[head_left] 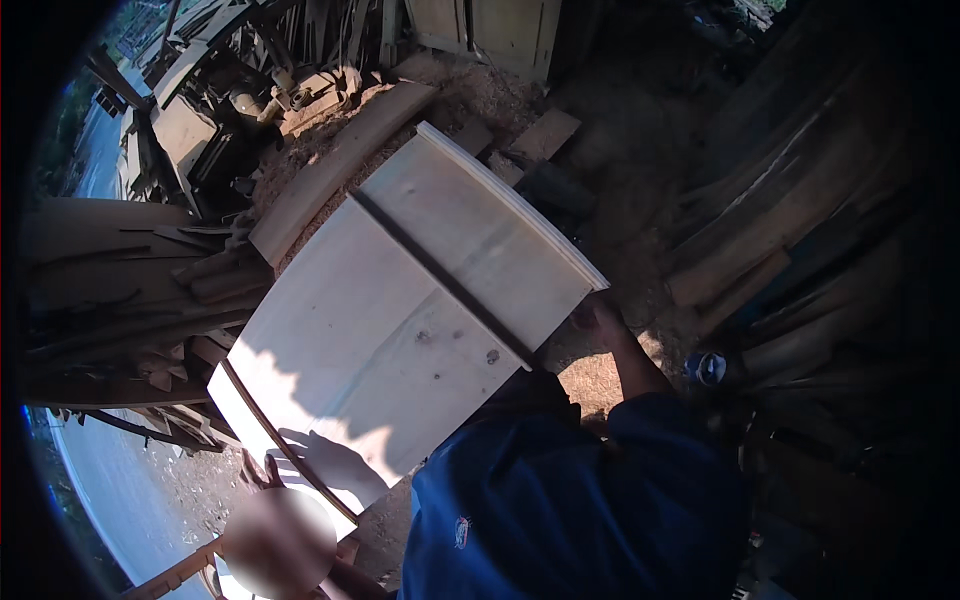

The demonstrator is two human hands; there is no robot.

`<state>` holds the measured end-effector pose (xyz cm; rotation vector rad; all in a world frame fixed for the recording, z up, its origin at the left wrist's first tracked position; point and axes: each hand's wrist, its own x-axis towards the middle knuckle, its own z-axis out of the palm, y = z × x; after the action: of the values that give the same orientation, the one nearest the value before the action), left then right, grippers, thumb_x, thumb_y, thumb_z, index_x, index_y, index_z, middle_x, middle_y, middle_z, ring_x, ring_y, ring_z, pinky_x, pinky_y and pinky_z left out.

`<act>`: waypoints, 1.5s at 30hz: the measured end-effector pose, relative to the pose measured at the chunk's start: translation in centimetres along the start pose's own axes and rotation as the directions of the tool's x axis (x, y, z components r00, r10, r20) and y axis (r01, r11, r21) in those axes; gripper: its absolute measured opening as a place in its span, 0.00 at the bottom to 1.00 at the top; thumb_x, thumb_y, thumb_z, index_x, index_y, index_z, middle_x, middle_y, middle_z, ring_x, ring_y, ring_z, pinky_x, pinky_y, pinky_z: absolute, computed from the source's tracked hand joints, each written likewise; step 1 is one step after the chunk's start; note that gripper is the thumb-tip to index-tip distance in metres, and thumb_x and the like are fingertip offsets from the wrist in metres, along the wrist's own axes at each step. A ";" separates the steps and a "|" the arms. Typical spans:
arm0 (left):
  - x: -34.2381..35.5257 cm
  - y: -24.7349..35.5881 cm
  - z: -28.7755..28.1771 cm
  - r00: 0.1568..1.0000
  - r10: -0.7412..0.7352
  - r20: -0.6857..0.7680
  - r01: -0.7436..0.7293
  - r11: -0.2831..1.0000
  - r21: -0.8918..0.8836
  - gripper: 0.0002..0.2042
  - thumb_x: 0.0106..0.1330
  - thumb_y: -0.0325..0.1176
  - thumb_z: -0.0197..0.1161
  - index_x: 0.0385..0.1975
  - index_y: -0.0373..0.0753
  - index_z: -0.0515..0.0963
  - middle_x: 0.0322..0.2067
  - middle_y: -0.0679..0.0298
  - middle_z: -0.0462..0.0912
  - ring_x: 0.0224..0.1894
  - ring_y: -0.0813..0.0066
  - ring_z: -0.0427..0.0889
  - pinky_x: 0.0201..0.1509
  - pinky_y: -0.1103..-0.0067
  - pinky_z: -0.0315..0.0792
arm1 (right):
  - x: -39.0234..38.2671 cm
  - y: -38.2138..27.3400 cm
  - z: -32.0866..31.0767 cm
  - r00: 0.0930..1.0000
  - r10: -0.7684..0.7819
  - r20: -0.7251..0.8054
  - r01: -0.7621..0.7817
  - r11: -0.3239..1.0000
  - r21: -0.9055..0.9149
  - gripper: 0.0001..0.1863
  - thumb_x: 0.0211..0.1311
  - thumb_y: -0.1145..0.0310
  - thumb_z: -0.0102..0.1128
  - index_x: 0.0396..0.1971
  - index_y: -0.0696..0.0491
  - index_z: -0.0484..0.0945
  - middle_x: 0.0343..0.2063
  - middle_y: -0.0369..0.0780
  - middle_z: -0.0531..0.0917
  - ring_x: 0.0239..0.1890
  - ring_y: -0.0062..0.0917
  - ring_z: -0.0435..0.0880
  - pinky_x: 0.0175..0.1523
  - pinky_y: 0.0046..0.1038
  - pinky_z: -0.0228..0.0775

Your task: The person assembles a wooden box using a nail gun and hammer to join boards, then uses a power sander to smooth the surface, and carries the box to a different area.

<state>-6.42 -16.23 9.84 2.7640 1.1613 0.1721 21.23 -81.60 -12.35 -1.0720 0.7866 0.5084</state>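
A large pale wooden panel lies slantwise across the middle in front of my body. Two narrow dark strips cross its face, and a thicker pale ridged edge runs along the far right side. My right hand is closed around the panel's right corner, with its fingers partly hidden by the wood and shadow. At the near left edge, my left hand grips the panel, its shadow falling across the sunlit wood. A round blur covers my left wrist and part of the hand.
A long plank lies on sawdust beyond the panel. Stacked boards stand at the left, with scrap timber and a wooden cabinet farther back. Dark slabs lean at the right, near a small blue-and-white round object.
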 end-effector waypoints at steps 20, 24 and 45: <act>18.9 32.2 5.5 0.869 0.334 0.366 -0.323 0.942 -0.093 0.29 0.71 0.57 0.51 0.57 0.37 0.74 0.54 0.45 0.77 0.58 0.46 0.75 0.60 0.61 0.67 | 10.3 15.5 1.2 0.963 0.255 -0.087 -0.211 0.914 0.347 0.16 0.65 0.56 0.56 0.44 0.52 0.81 0.33 0.38 0.83 0.37 0.26 0.84 0.42 0.29 0.75; 17.8 26.2 4.3 0.939 0.338 0.072 -0.342 0.938 0.057 0.27 0.67 0.54 0.59 0.57 0.39 0.74 0.53 0.49 0.77 0.59 0.50 0.73 0.62 0.62 0.66 | 17.5 15.5 -5.9 0.999 0.001 -0.040 -0.008 0.984 -0.178 0.21 0.70 0.53 0.53 0.44 0.56 0.83 0.29 0.37 0.85 0.31 0.21 0.83 0.35 0.27 0.73; 0.5 -4.4 6.0 0.855 -0.515 -0.064 0.504 0.853 -0.134 0.33 0.73 0.60 0.44 0.28 0.30 0.79 0.27 0.38 0.79 0.38 0.38 0.79 0.42 0.55 0.71 | 28.3 6.4 -1.9 0.997 -0.080 0.017 0.041 0.309 -0.950 0.20 0.72 0.54 0.48 0.51 0.51 0.80 0.31 0.46 0.84 0.32 0.29 0.82 0.36 0.36 0.70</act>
<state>-8.25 -13.34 3.16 2.2679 1.8008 0.3020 33.90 -80.73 -38.47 -2.2515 0.3909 0.9527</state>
